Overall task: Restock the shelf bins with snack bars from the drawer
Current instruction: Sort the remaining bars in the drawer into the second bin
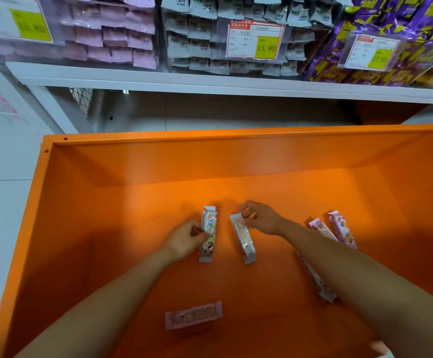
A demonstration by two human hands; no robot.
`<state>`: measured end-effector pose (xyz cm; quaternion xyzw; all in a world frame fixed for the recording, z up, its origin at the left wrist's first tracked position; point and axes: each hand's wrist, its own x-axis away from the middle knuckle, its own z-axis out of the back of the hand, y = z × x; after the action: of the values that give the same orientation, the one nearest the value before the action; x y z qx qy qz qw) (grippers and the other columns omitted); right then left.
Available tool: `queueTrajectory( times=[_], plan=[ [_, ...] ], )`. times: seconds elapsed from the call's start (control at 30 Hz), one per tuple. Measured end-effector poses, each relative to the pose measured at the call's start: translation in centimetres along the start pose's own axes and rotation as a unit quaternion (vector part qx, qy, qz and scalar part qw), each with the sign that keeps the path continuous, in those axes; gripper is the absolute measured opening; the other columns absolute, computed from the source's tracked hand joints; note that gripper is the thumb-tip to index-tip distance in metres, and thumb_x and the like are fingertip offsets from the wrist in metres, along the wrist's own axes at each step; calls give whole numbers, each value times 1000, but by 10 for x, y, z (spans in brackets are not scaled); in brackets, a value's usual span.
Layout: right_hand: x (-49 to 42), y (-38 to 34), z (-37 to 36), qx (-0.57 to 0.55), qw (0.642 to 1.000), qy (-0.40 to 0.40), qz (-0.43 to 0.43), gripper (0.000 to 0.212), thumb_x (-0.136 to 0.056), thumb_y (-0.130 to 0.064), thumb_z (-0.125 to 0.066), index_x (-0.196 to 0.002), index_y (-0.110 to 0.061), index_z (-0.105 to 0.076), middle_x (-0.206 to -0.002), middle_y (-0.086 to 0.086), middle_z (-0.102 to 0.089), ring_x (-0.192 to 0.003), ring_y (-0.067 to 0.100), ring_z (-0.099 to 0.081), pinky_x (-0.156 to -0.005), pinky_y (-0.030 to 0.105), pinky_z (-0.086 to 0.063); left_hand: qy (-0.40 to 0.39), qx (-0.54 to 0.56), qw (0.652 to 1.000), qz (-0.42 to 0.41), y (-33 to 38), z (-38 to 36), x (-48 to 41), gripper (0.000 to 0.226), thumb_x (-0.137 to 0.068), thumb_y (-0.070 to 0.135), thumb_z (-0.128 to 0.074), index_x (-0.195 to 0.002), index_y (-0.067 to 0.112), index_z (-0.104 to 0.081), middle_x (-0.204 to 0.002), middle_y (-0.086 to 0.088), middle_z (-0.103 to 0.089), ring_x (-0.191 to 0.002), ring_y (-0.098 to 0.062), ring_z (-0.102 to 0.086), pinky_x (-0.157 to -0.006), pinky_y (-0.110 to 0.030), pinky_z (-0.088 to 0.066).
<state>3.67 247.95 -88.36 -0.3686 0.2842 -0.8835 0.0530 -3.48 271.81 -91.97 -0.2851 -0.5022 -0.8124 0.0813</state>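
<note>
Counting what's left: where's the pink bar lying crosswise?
Head view: the pink bar lies on the drawer floor, low left of centre, below the left hand.

Orange drawer (132,164) — left hand (184,241), right hand (260,218) gripping bars (209,226)

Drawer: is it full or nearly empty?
Nearly empty: only a few bars lie scattered over the bare orange floor of the drawer.

There is just one camera. It sits on the person's head and looks forward and down. The open orange drawer (132,202) is close below and fills most of the picture. The shelf bins (161,42) run along the top, farther away.
</note>
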Motion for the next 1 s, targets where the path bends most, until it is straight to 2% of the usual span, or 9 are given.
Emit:
queueTrajectory(
  times=[0.23, 0.33, 0.4, 0.47, 0.53, 0.7, 0.77, 0.87, 1.0],
  plan=[
    [-14, -25, -30, 109, 989, 23, -102, 104, -77, -41, -80, -146, 3, -16, -133, 20, -46, -109, 32, -55, -67, 34, -39, 16, 24, 1000, 14, -6, 8, -1, 15, -92, 23, -65, -102, 14, -57, -98, -5, -63, -90, -19, -60, -78, -31, -46],
    [-15, -32, -39, 161, 986, 10, -37, 61, -86, -24, -73, -128, 0, -36, -96, 8, -50, -85, 26, -55, -52, 28, -32, 14, 33, 999, 21, -6, 8, 0, 14, -93, 22, -65, -101, 13, -57, -97, -5, -62, -90, -20, -59, -78, -30, -45],
    [-16, -35, -39, 88, 996, -7, -6, 32, -91, -17, -67, -113, -6, -46, -101, 5, -54, -90, 20, -57, -64, 28, -38, 16, 47, 998, 28, -6, 10, 0, 14, -93, 22, -65, -101, 13, -58, -99, -6, -63, -92, -22, -61, -80, -31, -47],
    [-15, -37, -38, 23, 1000, 1, 6, 33, -94, -15, -63, -125, -7, -55, -123, 10, -57, -112, 24, -57, -89, 31, -44, 21, 61, 997, 37, -6, 13, 0, 15, -92, 23, -65, -102, 13, -58, -105, -11, -66, -97, -27, -64, -86, -38, -51],
    [-16, -35, -40, 55, 997, 54, 11, 36, -97, -9, -56, -133, -12, -56, -129, 15, -53, -114, 33, -57, -96, 38, -47, 26, 69, 996, 45, -6, 15, 1, 16, -93, 24, -65, -103, 13, -59, -108, -13, -66, -100, -29, -65, -91, -42, -52],
    [-15, -38, -43, 83, 987, 140, -8, 39, -98, -29, -55, -130, -10, -47, -129, 9, -49, -106, 27, -57, -85, 36, -48, 25, 79, 994, 68, -11, 16, 3, 19, -92, 25, -65, -105, 11, -62, -110, -12, -67, -103, -29, -64, -95, -43, -50],
    [-14, -41, -46, 83, 990, 110, -29, 62, -88, -40, -66, -133, -7, -39, -128, 7, -45, -110, 26, -54, -79, 34, -45, 22, 87, 994, 69, -13, 17, 2, 27, -83, 33, -69, -101, 14, -63, -110, -13, -68, -103, -29, -65, -95, -46, -50],
    [-15, -45, -51, 153, 983, 63, -84, 82, -82, -29, -72, -142, 3, -25, -131, 17, -44, -113, 32, -54, -74, 35, -47, 14, 98, 992, 72, -19, 16, -1, 47, -69, 44, -65, -104, 12, -65, -109, -12, -69, -102, -29, -66, -95, -47, -51],
    [-17, -47, -43, 100, 991, 37, -81, 40, -92, -15, -60, -124, -5, -38, -90, 5, -50, -78, 24, -51, -53, 27, -36, 17, 123, 989, 81, -18, 16, 1, 33, -86, 28, -68, -110, 6, -63, -111, -14, -69, -102, -31, -66, -96, -47, -50]
  ],
)
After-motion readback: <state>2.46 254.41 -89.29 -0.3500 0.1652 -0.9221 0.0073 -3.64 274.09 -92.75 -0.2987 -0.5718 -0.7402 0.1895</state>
